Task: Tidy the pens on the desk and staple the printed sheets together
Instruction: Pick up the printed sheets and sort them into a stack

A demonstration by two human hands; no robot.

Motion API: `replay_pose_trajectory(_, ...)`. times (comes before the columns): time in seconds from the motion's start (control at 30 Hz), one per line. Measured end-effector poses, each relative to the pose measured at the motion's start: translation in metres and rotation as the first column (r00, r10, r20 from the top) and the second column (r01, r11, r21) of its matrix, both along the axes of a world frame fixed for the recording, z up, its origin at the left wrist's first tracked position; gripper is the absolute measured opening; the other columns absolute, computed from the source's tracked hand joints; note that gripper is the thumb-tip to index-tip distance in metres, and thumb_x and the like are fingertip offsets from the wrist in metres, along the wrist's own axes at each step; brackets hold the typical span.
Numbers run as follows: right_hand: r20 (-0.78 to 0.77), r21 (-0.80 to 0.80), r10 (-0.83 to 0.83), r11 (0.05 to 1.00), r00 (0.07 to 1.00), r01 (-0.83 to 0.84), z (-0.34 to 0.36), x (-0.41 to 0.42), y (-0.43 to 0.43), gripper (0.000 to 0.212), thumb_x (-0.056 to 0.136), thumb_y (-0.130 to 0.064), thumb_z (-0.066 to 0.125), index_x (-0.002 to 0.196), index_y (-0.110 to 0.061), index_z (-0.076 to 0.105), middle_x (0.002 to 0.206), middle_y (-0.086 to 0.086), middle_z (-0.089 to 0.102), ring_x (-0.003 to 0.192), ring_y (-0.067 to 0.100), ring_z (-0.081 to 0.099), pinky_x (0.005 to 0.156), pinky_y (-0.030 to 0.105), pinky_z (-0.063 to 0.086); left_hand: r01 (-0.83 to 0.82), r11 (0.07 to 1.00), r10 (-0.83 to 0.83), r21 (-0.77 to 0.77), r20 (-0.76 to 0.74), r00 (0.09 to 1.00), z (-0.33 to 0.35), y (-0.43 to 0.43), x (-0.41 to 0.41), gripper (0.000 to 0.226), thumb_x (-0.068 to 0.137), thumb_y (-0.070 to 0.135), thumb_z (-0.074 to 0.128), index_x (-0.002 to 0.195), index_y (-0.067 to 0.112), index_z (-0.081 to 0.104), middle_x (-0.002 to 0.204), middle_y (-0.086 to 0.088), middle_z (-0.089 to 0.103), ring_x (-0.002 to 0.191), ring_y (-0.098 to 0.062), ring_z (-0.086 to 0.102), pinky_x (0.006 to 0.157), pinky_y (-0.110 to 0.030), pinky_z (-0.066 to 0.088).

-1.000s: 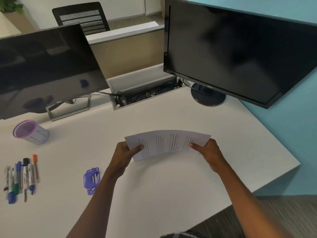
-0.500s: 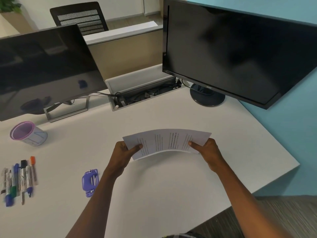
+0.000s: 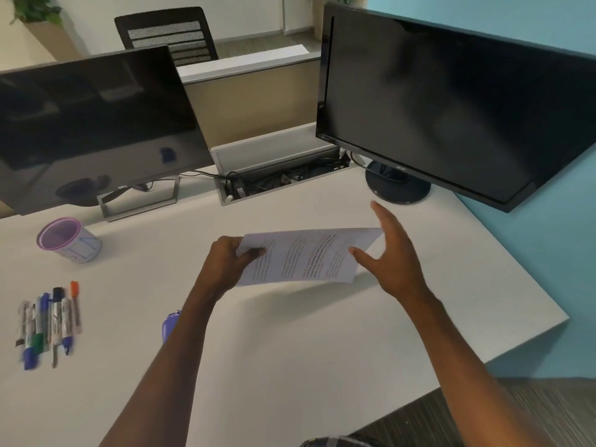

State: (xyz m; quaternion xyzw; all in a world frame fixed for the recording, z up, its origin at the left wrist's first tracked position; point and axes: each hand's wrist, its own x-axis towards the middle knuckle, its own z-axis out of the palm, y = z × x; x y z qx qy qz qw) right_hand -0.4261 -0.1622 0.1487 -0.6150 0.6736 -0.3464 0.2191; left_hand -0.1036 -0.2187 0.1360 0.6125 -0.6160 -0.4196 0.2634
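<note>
The printed sheets [image 3: 303, 257] hang a little above the middle of the white desk [image 3: 290, 343]. My left hand [image 3: 225, 262] pinches their left edge. My right hand [image 3: 392, 253] is at their right edge with fingers spread, the palm against the paper's end and no grip on it. Several pens and markers [image 3: 50, 321] lie side by side at the desk's left. A purple-rimmed pen cup [image 3: 69, 240] stands behind them. My left forearm hides most of the purple stapler [image 3: 169, 324].
Two dark monitors stand at the back, one on the left [image 3: 96, 124] and one on the right [image 3: 451, 101]. An open cable tray [image 3: 280, 179] sits between them. The desk's right edge [image 3: 532, 337] runs diagonally beside a blue wall. A black chair [image 3: 167, 33] stands beyond the partition.
My right hand has let go of the sheets' right edge and opened, fingers spread beside the paper. The left hand keeps its grip. The sheets, bowed before, now look flatter.
</note>
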Motion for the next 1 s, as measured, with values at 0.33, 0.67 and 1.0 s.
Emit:
replay_pose_trajectory(0.33, -0.103, -0.106, 0.127, 0.985, 0.987, -0.138, 0.032, 0.051, -0.012, 0.024, 0.097, -0.02, 0.068, 0.119, -0.014, 0.075, 0.115, 0.001, 0.077, 0.097, 0.015, 0.069, 0.091, 0.034, 0.06, 0.154, 0.953, -0.099, -0.261, 0.211, 0.972, 0.066, 0.001, 0.004, 0.023, 0.098, 0.019, 0.071, 0.119, 0.013, 0.079, 0.111, -0.006, 0.079, 0.088, -0.024, 0.069, 0.073, -0.035, 0.057)
replay_pose_trajectory(0.67, 0.636, 0.077, 0.056, 0.988, 0.769, -0.135, 0.029, 0.078, 0.002, 0.019, 0.093, -0.013, 0.073, 0.111, -0.012, 0.076, 0.1, 0.0, 0.08, 0.091, 0.019, 0.077, 0.081, 0.031, 0.062, -0.119, 0.991, 0.133, 0.06, -0.491, 0.861, 0.051, 0.029, 0.059, 0.056, 0.087, 0.03, 0.078, 0.139, 0.022, 0.06, 0.131, 0.005, 0.074, 0.123, -0.018, 0.069, 0.107, -0.041, 0.052)
replay_pose_trajectory(1.0, 0.769, 0.276, -0.131, 0.951, 0.625, -0.141, -0.009, 0.13, 0.01, 0.024, 0.092, -0.012, 0.074, 0.115, -0.01, 0.074, 0.107, 0.006, 0.079, 0.096, 0.025, 0.077, 0.084, 0.036, 0.062, -0.142, 0.952, 0.274, 0.271, -0.551, 0.788, -0.005, 0.068, 0.075, 0.023, 0.095, 0.012, 0.072, 0.118, 0.01, 0.078, 0.116, -0.009, 0.08, 0.11, -0.033, 0.075, 0.094, -0.041, 0.061)
